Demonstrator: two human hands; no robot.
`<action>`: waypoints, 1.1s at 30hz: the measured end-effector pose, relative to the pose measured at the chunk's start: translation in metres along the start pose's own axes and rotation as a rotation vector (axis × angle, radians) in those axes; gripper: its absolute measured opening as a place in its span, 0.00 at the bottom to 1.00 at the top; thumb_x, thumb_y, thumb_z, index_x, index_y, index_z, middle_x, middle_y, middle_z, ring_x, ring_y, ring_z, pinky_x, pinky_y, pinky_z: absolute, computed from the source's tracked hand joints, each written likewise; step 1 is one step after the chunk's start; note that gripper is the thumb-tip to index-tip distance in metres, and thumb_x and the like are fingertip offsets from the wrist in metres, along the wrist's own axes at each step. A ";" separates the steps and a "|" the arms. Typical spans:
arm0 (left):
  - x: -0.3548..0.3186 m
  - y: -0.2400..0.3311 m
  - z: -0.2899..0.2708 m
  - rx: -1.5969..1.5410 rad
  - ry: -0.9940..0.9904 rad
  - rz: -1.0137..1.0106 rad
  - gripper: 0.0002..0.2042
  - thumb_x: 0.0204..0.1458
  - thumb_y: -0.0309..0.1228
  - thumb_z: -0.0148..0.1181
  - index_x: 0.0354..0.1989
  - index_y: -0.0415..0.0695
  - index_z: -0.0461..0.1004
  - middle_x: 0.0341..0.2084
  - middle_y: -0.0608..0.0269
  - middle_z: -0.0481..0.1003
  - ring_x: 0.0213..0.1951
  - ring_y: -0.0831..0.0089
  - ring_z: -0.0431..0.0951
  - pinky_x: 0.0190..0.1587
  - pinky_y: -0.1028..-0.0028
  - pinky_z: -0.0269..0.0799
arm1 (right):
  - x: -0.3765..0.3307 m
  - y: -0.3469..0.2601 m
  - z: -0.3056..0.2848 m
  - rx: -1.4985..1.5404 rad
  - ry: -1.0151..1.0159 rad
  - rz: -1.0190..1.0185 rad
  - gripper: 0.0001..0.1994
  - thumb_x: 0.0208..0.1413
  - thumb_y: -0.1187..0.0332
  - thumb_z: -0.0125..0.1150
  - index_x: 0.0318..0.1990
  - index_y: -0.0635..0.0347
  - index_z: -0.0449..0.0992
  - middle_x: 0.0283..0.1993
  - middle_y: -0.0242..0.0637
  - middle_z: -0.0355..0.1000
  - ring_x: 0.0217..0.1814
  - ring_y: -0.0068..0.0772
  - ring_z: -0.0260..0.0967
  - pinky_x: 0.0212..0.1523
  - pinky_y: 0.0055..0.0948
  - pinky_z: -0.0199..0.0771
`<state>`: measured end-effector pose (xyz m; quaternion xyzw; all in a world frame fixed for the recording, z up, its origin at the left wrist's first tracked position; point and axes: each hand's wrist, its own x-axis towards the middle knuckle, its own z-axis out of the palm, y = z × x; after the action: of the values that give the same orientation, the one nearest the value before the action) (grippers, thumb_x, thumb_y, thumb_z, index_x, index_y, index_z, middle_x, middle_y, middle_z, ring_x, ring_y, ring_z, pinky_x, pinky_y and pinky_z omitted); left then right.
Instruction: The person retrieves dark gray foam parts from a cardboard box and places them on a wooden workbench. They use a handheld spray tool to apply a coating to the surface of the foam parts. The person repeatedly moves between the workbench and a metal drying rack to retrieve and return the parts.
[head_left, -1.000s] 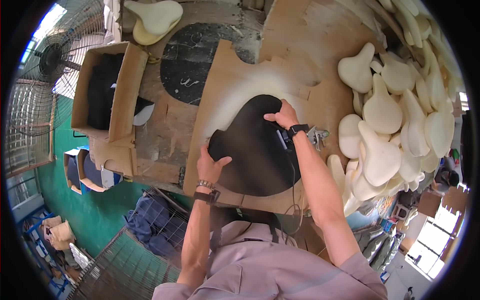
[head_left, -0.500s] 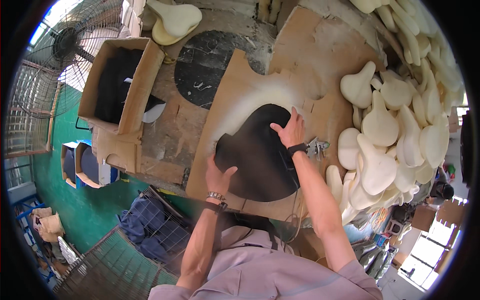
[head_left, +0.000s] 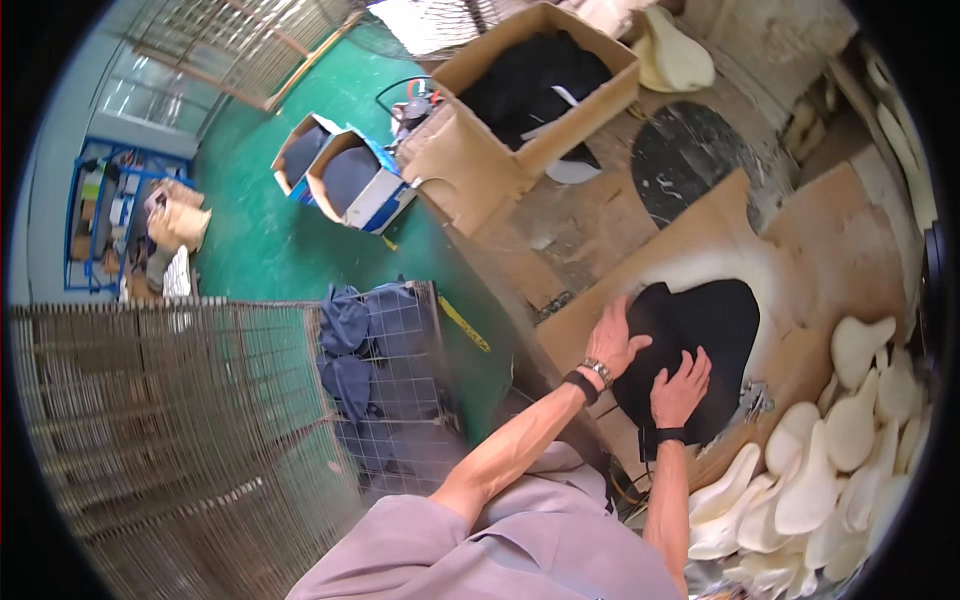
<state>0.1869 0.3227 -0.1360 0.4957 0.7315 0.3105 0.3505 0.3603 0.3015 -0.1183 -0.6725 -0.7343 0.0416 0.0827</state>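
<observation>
A flat black cover piece [head_left: 715, 325], fabric-like and shaped with a notch in its far edge, lies on a cardboard sheet [head_left: 590, 325] with a whitish haze around it. My left hand [head_left: 617, 345] is at the piece's left edge, fingers stretched and thumb apart. Over its near part, my right hand [head_left: 682, 388] spreads its fingers on or just above the surface; contact is hard to tell. Neither hand grips anything. Just right of the black piece sits a small metal tool resembling a spray gun [head_left: 755, 400], partly hidden.
Cream foam saddle pads [head_left: 808, 490] are heaped at the right. Beyond the sheet stand an open carton of black pieces [head_left: 545, 150] and a black round patch [head_left: 685, 165]. Left are a wire rack [head_left: 200, 400], a wire basket with blue cloth [head_left: 385, 390] and smaller boxes [head_left: 345, 180].
The view has swung left, shifting the bench rightward. My right hand has moved from the piece's far right edge to its near part. My left hand remains by the left edge.
</observation>
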 end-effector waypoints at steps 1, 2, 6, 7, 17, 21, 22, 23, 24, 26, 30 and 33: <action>-0.009 0.008 -0.015 -0.008 0.009 0.023 0.39 0.48 0.40 0.70 0.64 0.37 0.58 0.55 0.38 0.69 0.55 0.40 0.70 0.56 0.55 0.70 | 0.001 0.001 -0.003 -0.014 -0.028 0.013 0.24 0.50 0.66 0.63 0.56 0.60 0.67 0.68 0.47 0.57 0.72 0.54 0.52 0.64 0.56 0.61; -0.015 0.013 -0.030 -0.012 0.022 0.047 0.37 0.47 0.37 0.70 0.64 0.37 0.59 0.53 0.39 0.69 0.54 0.41 0.71 0.55 0.55 0.70 | 0.004 0.004 -0.003 -0.025 -0.053 0.024 0.24 0.49 0.66 0.64 0.55 0.60 0.68 0.67 0.46 0.58 0.72 0.54 0.53 0.63 0.56 0.63; -0.056 -0.023 -0.092 0.025 0.031 0.093 0.30 0.53 0.40 0.66 0.61 0.39 0.64 0.52 0.43 0.71 0.55 0.47 0.73 0.56 0.58 0.71 | 0.004 0.012 -0.005 -0.076 -0.084 -0.007 0.24 0.48 0.65 0.65 0.54 0.57 0.69 0.64 0.45 0.60 0.69 0.53 0.56 0.56 0.55 0.69; -0.071 -0.042 -0.109 0.050 0.065 0.103 0.29 0.53 0.39 0.66 0.60 0.39 0.65 0.52 0.44 0.72 0.54 0.48 0.74 0.56 0.59 0.72 | 0.005 0.013 -0.006 -0.059 -0.093 -0.028 0.24 0.47 0.65 0.65 0.54 0.57 0.69 0.64 0.45 0.60 0.68 0.53 0.56 0.56 0.55 0.69; -0.264 -0.220 -0.335 0.180 0.804 -0.548 0.23 0.46 0.33 0.69 0.52 0.41 0.74 0.44 0.50 0.77 0.48 0.55 0.77 0.53 0.59 0.73 | -0.006 0.045 -0.036 0.113 -0.048 -0.165 0.22 0.54 0.67 0.60 0.54 0.71 0.72 0.63 0.58 0.64 0.66 0.57 0.61 0.68 0.45 0.59; -0.357 -0.270 -0.430 0.273 1.270 -0.697 0.23 0.47 0.30 0.68 0.53 0.40 0.72 0.45 0.50 0.75 0.50 0.52 0.74 0.54 0.58 0.70 | -0.029 -0.001 -0.046 0.211 0.010 -0.156 0.18 0.55 0.69 0.59 0.50 0.73 0.74 0.57 0.55 0.70 0.61 0.56 0.66 0.65 0.45 0.63; -0.384 -0.284 -0.451 0.362 1.387 -0.689 0.24 0.48 0.30 0.68 0.54 0.40 0.71 0.46 0.49 0.75 0.51 0.51 0.74 0.54 0.58 0.69 | -0.030 -0.029 -0.049 0.230 0.007 -0.171 0.15 0.56 0.71 0.58 0.48 0.72 0.75 0.52 0.53 0.73 0.55 0.52 0.71 0.59 0.41 0.70; -0.406 -0.297 -0.473 0.453 1.495 -0.671 0.25 0.48 0.30 0.68 0.56 0.40 0.71 0.48 0.49 0.74 0.51 0.50 0.73 0.55 0.57 0.69 | -0.031 -0.058 -0.051 0.295 -0.046 -0.174 0.15 0.56 0.71 0.59 0.48 0.71 0.76 0.50 0.52 0.74 0.53 0.50 0.72 0.56 0.40 0.71; -0.428 -0.301 -0.498 0.542 1.550 -0.700 0.26 0.49 0.31 0.68 0.57 0.41 0.70 0.49 0.48 0.73 0.52 0.49 0.72 0.56 0.56 0.68 | -0.030 -0.091 -0.053 0.355 -0.103 -0.176 0.15 0.56 0.71 0.59 0.48 0.71 0.76 0.49 0.51 0.75 0.51 0.48 0.73 0.54 0.39 0.73; -0.465 -0.301 -0.549 0.734 1.640 -0.739 0.28 0.50 0.34 0.69 0.59 0.41 0.68 0.52 0.47 0.71 0.54 0.48 0.71 0.58 0.55 0.66 | -0.022 -0.158 -0.050 0.418 -0.160 -0.286 0.13 0.57 0.72 0.58 0.48 0.69 0.76 0.45 0.48 0.77 0.46 0.43 0.76 0.46 0.35 0.76; -0.549 -0.305 -0.620 0.991 1.735 -0.918 0.32 0.52 0.38 0.69 0.64 0.42 0.63 0.58 0.45 0.65 0.61 0.47 0.65 0.61 0.53 0.63 | 0.005 -0.289 -0.031 0.483 -0.466 -0.571 0.11 0.58 0.72 0.58 0.46 0.68 0.76 0.41 0.47 0.77 0.41 0.40 0.76 0.44 0.34 0.76; -0.595 -0.316 -0.644 1.014 1.795 -1.062 0.37 0.51 0.43 0.70 0.67 0.43 0.61 0.62 0.42 0.60 0.64 0.47 0.59 0.63 0.52 0.60 | 0.013 -0.395 -0.037 0.473 -0.498 -0.878 0.11 0.58 0.73 0.57 0.47 0.66 0.76 0.39 0.46 0.76 0.40 0.40 0.75 0.43 0.35 0.75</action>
<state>-0.3456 -0.4070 0.0941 -0.1885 0.8735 0.0355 -0.4473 -0.0219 0.2759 -0.0135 -0.2365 -0.9135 0.3246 0.0650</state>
